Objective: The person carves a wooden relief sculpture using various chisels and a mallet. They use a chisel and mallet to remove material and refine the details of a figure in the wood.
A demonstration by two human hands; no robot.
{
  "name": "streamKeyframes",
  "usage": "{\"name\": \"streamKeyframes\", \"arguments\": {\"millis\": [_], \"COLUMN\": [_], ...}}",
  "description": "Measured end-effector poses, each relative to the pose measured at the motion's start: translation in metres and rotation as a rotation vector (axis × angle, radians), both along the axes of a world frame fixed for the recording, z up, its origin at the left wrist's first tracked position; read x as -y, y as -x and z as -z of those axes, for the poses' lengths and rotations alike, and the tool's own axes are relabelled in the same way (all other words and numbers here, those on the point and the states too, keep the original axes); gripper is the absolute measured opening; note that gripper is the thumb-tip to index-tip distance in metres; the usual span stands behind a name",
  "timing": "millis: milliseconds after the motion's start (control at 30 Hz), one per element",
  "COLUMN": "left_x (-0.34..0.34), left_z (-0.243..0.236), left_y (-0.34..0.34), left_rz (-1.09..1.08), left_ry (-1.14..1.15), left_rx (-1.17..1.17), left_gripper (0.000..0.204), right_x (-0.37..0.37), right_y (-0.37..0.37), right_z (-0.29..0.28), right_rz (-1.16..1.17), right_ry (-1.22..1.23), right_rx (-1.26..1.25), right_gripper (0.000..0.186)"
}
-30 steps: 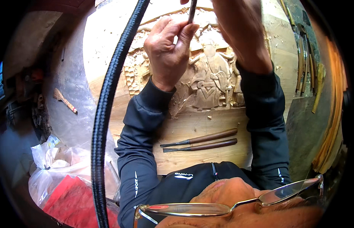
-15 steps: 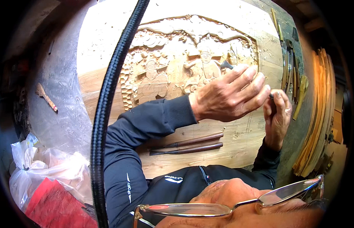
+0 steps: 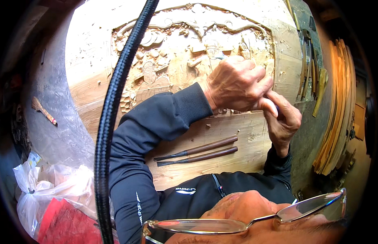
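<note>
My left hand (image 3: 236, 83) is closed around a carving chisel (image 3: 220, 57). Only its metal tip shows past my knuckles, over a carved figure near the middle of the wooden relief panel (image 3: 89, 87). Close against it, my right hand (image 3: 285, 120) is curled round the dark rear end of the handle, which is mostly hidden by fingers. Two more chisels, one upper (image 3: 213, 143) and one lower (image 3: 215, 155), with dark brown handles lie side by side on the panel's plain near part, below my left forearm.
Wood chips are scattered over the carving. Several tools (image 3: 306, 61) and a wooden mallet-like piece (image 3: 321, 91) lie at the right, beside stacked boards (image 3: 335, 110). At left are a small brush (image 3: 44, 111), a plastic bag (image 3: 55, 183) and red cloth (image 3: 63, 221). A black braided cable (image 3: 122, 77) crosses the view.
My left hand has tightened round the chisel, and its tip has shifted left and up. My right hand has moved left to meet it, closing on the handle's end. The view has shifted slightly.
</note>
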State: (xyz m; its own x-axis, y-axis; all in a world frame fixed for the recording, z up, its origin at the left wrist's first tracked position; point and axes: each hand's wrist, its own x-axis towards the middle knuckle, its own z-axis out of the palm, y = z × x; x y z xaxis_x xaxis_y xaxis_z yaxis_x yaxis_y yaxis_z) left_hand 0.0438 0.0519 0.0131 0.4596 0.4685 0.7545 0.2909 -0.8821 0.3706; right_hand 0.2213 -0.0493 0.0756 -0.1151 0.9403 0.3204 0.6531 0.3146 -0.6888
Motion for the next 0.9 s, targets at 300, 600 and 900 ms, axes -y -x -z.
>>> {"name": "streamKeyframes", "arguments": {"millis": [300, 600, 900], "left_x": [-0.015, -0.016, -0.015], "left_z": [-0.001, 0.001, 0.002], "left_y": [-0.003, 0.002, 0.001], "left_rz": [0.048, 0.022, -0.001], "left_ry": [0.12, 0.217, 0.207], "left_rx": [0.082, 0.083, 0.088], "left_gripper": [0.079, 0.08, 0.068], "right_x": [-0.042, -0.057, -0.064], "right_y": [-0.004, -0.007, -0.011], "right_z": [-0.028, -0.029, -0.026], "right_rz": [-0.143, -0.244, -0.273], "right_ry": [-0.02, 0.005, -0.004], "right_rx": [0.133, 0.182, 0.218], "right_gripper": [0.024, 0.029, 0.029]}}
